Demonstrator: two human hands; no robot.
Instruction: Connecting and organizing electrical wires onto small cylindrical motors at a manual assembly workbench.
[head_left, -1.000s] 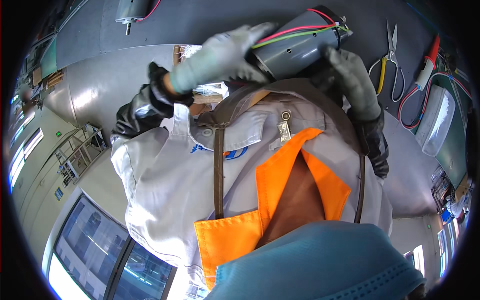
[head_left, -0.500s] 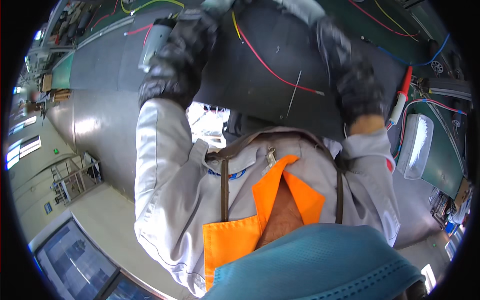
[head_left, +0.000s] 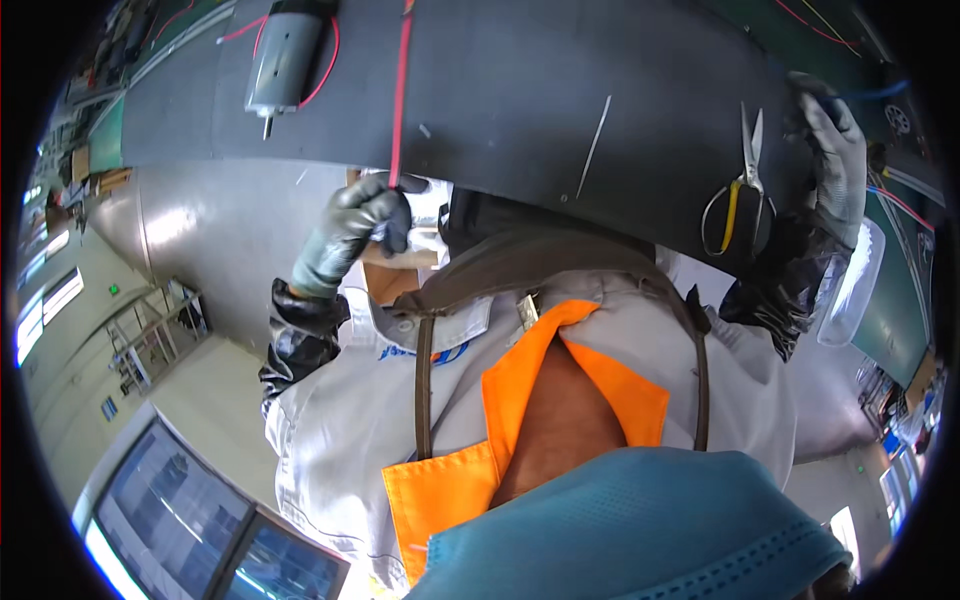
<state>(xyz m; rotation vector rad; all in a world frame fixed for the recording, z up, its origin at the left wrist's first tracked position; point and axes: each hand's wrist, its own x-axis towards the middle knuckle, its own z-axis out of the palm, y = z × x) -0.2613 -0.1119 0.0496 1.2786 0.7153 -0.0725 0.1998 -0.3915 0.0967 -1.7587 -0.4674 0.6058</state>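
Note:
My left hand point(head_left: 368, 222), in a grey glove with dark fingertips, is at the near edge of the dark table mat. Its fingers pinch the near end of a red wire point(head_left: 400, 100), which runs straight up toward the far side. My right hand point(head_left: 836, 160), gloved the same way, is over the right end of the mat; its fingertips look dark and are partly hidden, so I cannot tell if they hold anything. Beside it lie scissors point(head_left: 745, 185) with yellow on the handle, blades pointing away and slightly apart. A grey cylindrical motor point(head_left: 287, 60) with red leads rests at the far left.
A thin white strip point(head_left: 594, 147) lies on the dark mat point(head_left: 500, 110). Past my right hand are a blue wire point(head_left: 885, 91), a clear plastic tray point(head_left: 853, 285) and red and blue wires point(head_left: 900, 203). A cardboard box point(head_left: 385, 283) sits below the table edge.
Both hands have come back from the far side. My left hand now pinches the red wire at the near edge; my right has moved to the right. The scissors are now visible; the red-tipped probe no longer shows.

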